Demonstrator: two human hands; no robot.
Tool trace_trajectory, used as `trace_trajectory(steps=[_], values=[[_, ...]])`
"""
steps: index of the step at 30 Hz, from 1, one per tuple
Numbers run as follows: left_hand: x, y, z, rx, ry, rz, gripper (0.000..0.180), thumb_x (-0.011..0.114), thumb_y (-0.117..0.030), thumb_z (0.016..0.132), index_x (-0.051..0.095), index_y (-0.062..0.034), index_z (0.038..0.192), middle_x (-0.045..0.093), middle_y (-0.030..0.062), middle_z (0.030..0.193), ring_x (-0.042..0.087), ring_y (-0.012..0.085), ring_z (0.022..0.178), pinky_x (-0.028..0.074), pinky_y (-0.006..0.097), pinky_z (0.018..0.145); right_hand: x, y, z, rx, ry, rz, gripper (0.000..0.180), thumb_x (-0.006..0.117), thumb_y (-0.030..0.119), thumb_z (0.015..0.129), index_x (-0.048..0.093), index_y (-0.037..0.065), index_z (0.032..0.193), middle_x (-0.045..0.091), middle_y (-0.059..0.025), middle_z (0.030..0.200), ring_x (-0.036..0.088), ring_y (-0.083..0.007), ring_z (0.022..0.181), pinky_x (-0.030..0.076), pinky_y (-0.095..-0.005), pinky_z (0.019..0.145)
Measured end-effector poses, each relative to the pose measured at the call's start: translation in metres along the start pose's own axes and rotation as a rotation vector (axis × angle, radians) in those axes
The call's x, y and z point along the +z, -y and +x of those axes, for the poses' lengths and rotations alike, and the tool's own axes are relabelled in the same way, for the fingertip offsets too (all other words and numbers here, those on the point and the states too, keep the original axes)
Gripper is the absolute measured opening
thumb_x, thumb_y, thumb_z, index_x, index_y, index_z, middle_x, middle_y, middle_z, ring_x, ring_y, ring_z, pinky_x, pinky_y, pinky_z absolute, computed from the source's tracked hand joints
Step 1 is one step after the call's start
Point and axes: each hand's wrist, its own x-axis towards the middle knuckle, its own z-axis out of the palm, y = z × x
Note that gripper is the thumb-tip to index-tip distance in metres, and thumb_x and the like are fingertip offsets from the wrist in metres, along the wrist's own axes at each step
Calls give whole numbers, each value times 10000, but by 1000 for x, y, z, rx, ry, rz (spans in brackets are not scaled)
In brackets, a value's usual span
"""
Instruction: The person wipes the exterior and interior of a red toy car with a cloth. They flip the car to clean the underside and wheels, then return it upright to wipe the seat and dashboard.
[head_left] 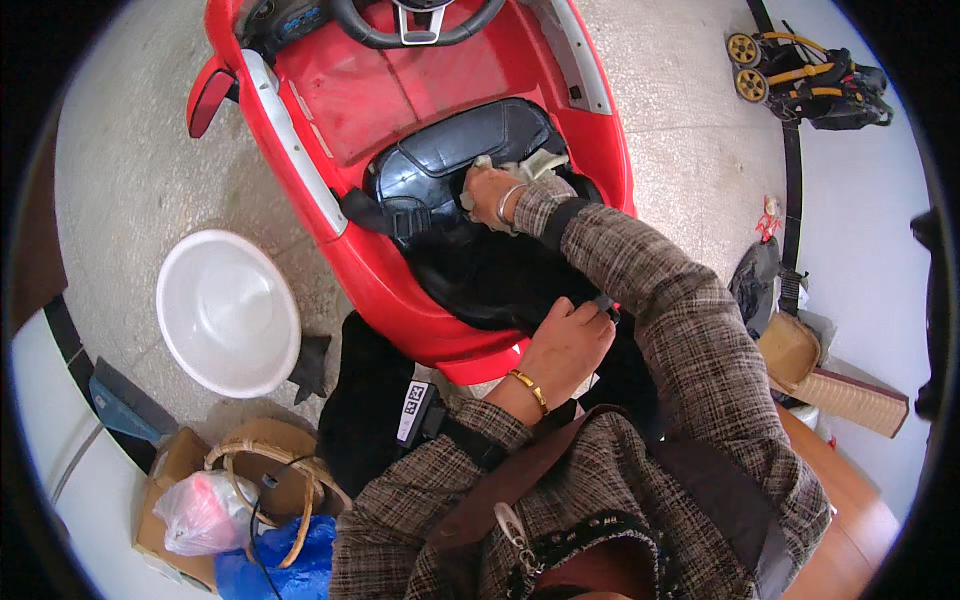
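Note:
A red toy ride-on car (380, 95) with a black seat (450, 150) stands on the speckled floor in front of me. My right hand (488, 192) presses a pale crumpled cloth (530, 165) against the seat's base, fingers closed on it. My left hand (565, 345), wearing a gold bangle, grips the black seat back's rear edge (600, 302) near the car's red rim. Both sleeves are dark checked tweed.
A white plastic basin (225, 310) lies on the floor at left. Nearer me stand a woven basket (270, 465), a plastic bag (205, 510) and a cardboard box (165, 470). A folded stroller (810, 75) sits at upper right; a straw brush (845, 395) lies at right.

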Motion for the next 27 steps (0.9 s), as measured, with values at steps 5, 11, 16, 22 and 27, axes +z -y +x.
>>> trace_trajectory(steps=[5,11,16,22,27], values=[[0,-1,0,2,43,20,323,518,-123,803,591,-46,1108,565,25,943,503,177,943,379,333,784,-14,17,-8,-306,159,234,594,774,352,695,559,-5,1118,626,-258,1021,621,-411,949,496,-461,842],[-4,0,1,11,14,16,324,551,-93,768,604,-53,1084,561,29,919,511,184,915,381,331,769,-86,-12,-29,-125,-489,305,570,761,343,724,555,-3,1128,615,-227,1022,618,-375,956,503,-431,828],[-3,-1,0,1,-25,-15,312,556,-86,764,608,-52,1069,559,28,908,515,184,896,380,327,756,-98,-95,-28,287,-388,242,556,734,363,740,556,10,1132,605,-219,1138,586,-363,1072,483,-424,898],[-2,-1,1,5,12,-6,312,550,-90,764,605,-48,1068,560,32,919,512,191,927,378,338,765,-32,-46,2,215,-53,105,517,700,385,729,639,22,1092,636,-185,1136,599,-336,1091,495,-426,917],[-2,-3,2,2,31,11,343,553,-90,758,602,-46,1095,559,37,946,508,197,932,375,347,772,-15,-16,6,51,46,123,522,737,420,706,656,37,1051,659,-200,1040,631,-347,999,507,-404,856]])
